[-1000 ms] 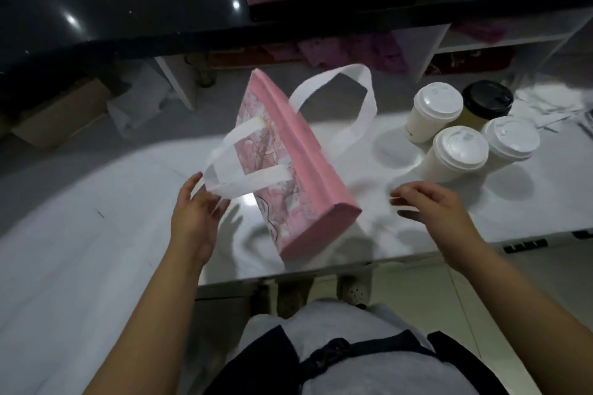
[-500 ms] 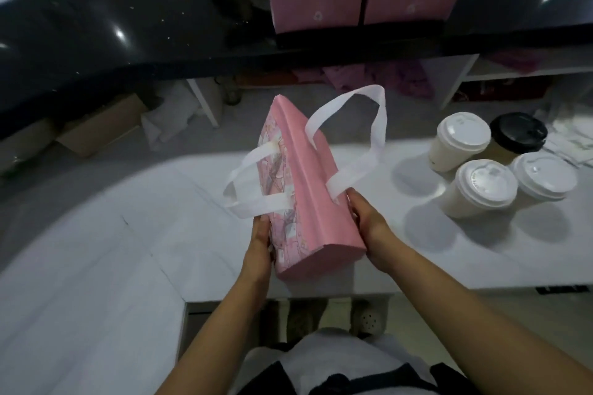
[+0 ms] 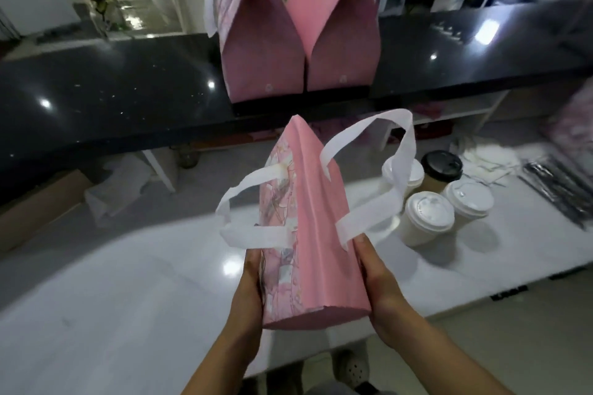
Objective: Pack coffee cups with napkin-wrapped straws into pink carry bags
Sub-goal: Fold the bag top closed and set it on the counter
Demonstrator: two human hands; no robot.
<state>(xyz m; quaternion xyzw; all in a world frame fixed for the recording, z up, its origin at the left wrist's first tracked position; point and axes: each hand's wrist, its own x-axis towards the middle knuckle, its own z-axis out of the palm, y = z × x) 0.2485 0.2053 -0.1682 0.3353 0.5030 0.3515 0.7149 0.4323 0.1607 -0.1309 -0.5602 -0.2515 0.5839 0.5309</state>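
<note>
Hands hold a pink bag from both sides, squeezed between the palms above the near edge of the white counter. The bag is folded flat and tilted, with its base toward the person and its narrow top pointing away toward the black counter.

The left hand lies flat against the printed side. Its visible fingers are straight and pressed together, reaching up to just under the left handle. The right hand presses on the plain pink side. Its visible fingers are also straight and close together, with the tips touching the base of the right handle. On both hands the lower fingers are hidden behind the bag. Neither hand pinches a handle, and both white loops stand free, the right one arching high.

Four cups stand close together on the white counter to the right of the bag. Three have white lids and one has a black lid. The right handle crosses in front of the farthest white-lidded cup. White napkins lie beyond the cups, and a dark blurred bundle lies at the far right.

Two more pink bags stand upright side by side and touching on the black counter.
</note>
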